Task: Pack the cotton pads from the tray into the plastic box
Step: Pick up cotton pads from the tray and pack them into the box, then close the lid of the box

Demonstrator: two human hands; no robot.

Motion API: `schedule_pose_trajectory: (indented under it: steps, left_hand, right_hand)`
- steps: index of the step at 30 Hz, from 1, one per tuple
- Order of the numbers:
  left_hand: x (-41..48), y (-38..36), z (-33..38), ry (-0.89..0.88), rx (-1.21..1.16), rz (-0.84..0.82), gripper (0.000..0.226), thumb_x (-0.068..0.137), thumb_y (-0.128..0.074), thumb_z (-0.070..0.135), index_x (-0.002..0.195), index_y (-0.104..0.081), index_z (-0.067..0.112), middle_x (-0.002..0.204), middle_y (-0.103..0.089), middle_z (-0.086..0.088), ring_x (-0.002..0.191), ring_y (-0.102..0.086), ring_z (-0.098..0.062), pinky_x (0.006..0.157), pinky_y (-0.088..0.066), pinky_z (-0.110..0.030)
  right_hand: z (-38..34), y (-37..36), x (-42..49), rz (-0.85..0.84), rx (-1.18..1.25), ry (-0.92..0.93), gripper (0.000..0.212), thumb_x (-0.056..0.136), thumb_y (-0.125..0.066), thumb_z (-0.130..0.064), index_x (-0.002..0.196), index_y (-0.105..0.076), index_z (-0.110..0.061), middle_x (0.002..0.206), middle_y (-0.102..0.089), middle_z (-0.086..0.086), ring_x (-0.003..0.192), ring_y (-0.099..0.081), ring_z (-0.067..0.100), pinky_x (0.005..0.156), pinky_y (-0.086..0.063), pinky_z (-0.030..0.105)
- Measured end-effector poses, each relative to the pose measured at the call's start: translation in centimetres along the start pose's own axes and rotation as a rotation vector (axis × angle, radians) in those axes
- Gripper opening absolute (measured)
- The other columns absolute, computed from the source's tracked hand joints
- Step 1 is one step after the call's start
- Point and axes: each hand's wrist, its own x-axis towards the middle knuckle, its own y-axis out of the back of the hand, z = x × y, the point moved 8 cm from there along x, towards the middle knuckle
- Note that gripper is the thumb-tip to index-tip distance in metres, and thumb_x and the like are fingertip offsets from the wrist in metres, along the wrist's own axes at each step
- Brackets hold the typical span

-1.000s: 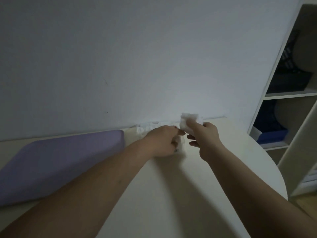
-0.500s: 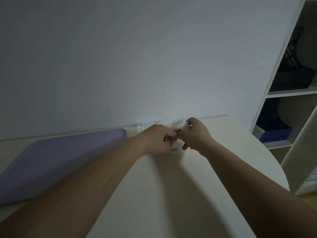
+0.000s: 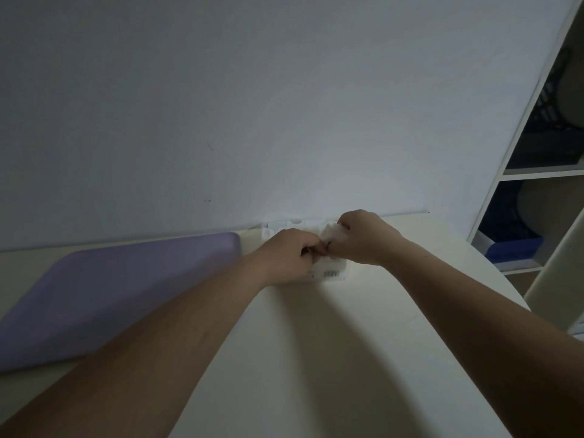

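Cotton pads (image 3: pixel 335 233), a white fluffy wad of them, are bunched up in the right hand (image 3: pixel 363 240). Its fingers are curled tight round the wad, right at the top of the small clear plastic box (image 3: pixel 330 270). Can't really make out how many pads are in the bunch, or whether any of it is actually down inside the box, since the knuckles cover the opening.

The box sits on the far side of the cream round-edged table (image 3: pixel 316 358), close to the wall, with a little barcode sticker facing the camera. The left hand (image 3: pixel 289 256) lies over the left part of the box, fingers curled in, their tips meeting the right hand's fingers at the pads. Honestly can't tell if it's gripping the box or pinching at the cotton, it's too dark and cramped in there.

Just behind both hands some pale clear plastic stands against the plain white wall (image 3: pixel 284 105); could be the lid, can't say for sure.

Off to the left, near the box but not touching it, is the flat lilac rounded-corner tray (image 3: pixel 110 295), partly covered by the left forearm. On the far right there's a white open shelf unit (image 3: pixel 518 175) with a blue bin (image 3: pixel 513 248) on a lower shelf.
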Motion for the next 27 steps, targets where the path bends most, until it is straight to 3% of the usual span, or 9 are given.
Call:
schedule_pose_trajectory:
  steps: [3, 6, 11, 14, 18, 22, 23, 25, 27]
  left_hand:
    - [0.0, -0.1, 0.0, -0.003, -0.011, -0.002, 0.028, 0.099, -0.058, 0.015, 0.11, -0.079, 0.029, 0.084, -0.071, 0.013, 0.066, -0.056, 0.005, 0.064, -0.039, -0.009]
    - [-0.3, -0.1, 0.2, 0.004, -0.014, -0.006, 0.03, 0.1, -0.055, 0.016, 0.112, -0.079, 0.03, 0.097, -0.076, 0.01, 0.082, -0.065, -0.006, 0.075, -0.049, -0.02]
    - [-0.3, -0.2, 0.6, -0.011, 0.09, 0.01, 0.035, 0.102, -0.049, 0.019, 0.115, -0.077, 0.034, 0.095, -0.071, 0.014, 0.082, -0.06, -0.009, 0.064, -0.037, -0.004]
    - [-0.1, -0.1, 0.1, 0.016, 0.057, 0.002, 0.034, 0.102, -0.051, 0.022, 0.115, -0.078, 0.037, 0.102, -0.074, 0.016, 0.089, -0.064, -0.007, 0.069, -0.04, -0.002]
    - [-0.1, 0.2, -0.3, 0.029, -0.057, 0.043, 0.026, 0.097, -0.059, 0.017, 0.108, -0.08, 0.029, 0.106, -0.078, 0.013, 0.094, -0.07, -0.007, 0.087, -0.054, -0.02]
    - [-0.2, 0.4, -0.7, 0.034, -0.12, 0.097, 0.019, 0.095, -0.065, 0.016, 0.104, -0.08, 0.023, 0.103, -0.078, 0.008, 0.093, -0.071, -0.013, 0.09, -0.056, -0.031]
    - [-0.2, 0.3, -0.6, 0.027, -0.113, 0.085, 0.02, 0.095, -0.064, 0.015, 0.104, -0.079, 0.023, 0.104, -0.078, 0.008, 0.094, -0.071, -0.013, 0.091, -0.056, -0.031]
    - [-0.3, 0.4, -0.7, 0.008, -0.142, 0.064, 0.021, 0.093, -0.064, 0.01, 0.101, -0.079, 0.022, 0.104, -0.078, 0.007, 0.095, -0.072, -0.014, 0.089, -0.056, -0.03]
    - [-0.4, 2.2, -1.6, 0.018, -0.196, 0.166, 0.023, 0.09, -0.066, 0.006, 0.094, -0.079, 0.025, 0.101, -0.076, 0.008, 0.09, -0.072, -0.012, 0.081, -0.054, -0.024]
  right_hand:
    - [-0.2, 0.3, 0.1, -0.023, 0.031, -0.041, 0.043, 0.073, -0.078, -0.034, 0.06, -0.041, -0.015, 0.056, -0.044, -0.002, 0.054, -0.04, 0.02, 0.051, -0.03, 0.026]
    - [-0.4, -0.1, 0.6, -0.087, 0.034, -0.137, 0.045, 0.069, -0.078, -0.031, 0.056, -0.037, -0.016, 0.043, -0.037, -0.003, 0.047, -0.035, 0.021, 0.048, -0.027, 0.025]
    - [-1.6, -0.2, 1.9, -0.126, -0.276, -0.197, 0.03, 0.064, -0.08, -0.03, 0.076, -0.055, -0.019, 0.067, -0.061, -0.006, 0.059, -0.056, 0.016, 0.057, -0.04, 0.024]
    - [-1.5, -0.8, 2.5, -0.185, -0.36, -0.225, 0.031, 0.065, -0.081, -0.032, 0.084, -0.058, -0.021, 0.08, -0.067, -0.005, 0.072, -0.065, 0.017, 0.067, -0.049, 0.028]
    - [-0.9, -2.5, 2.4, -0.231, -0.4, -0.281, 0.018, 0.079, -0.068, -0.03, 0.087, -0.054, -0.023, 0.089, -0.061, -0.004, 0.08, -0.062, 0.019, 0.076, -0.049, 0.033]
    - [-1.1, -3.1, 2.3, -0.29, -0.365, -0.254, 0.02, 0.085, -0.065, -0.032, 0.087, -0.051, -0.016, 0.089, -0.058, 0.0, 0.095, -0.066, 0.026, 0.093, -0.056, 0.038]
    - [-1.1, -3.2, 2.1, -0.324, -0.347, -0.25, 0.021, 0.087, -0.063, -0.031, 0.088, -0.052, -0.014, 0.087, -0.057, 0.001, 0.093, -0.067, 0.025, 0.09, -0.058, 0.037]
    - [-0.6, -3.0, 1.8, -0.336, -0.221, -0.275, 0.019, 0.09, -0.061, -0.027, 0.085, -0.054, -0.011, 0.081, -0.059, 0.004, 0.074, -0.066, 0.02, 0.065, -0.058, 0.03]
    - [0.4, -1.4, 1.6, -0.208, -0.019, -0.303, 0.022, 0.088, -0.062, -0.028, 0.083, -0.061, -0.007, 0.074, -0.065, 0.006, 0.057, -0.064, 0.02, 0.052, -0.05, 0.024]
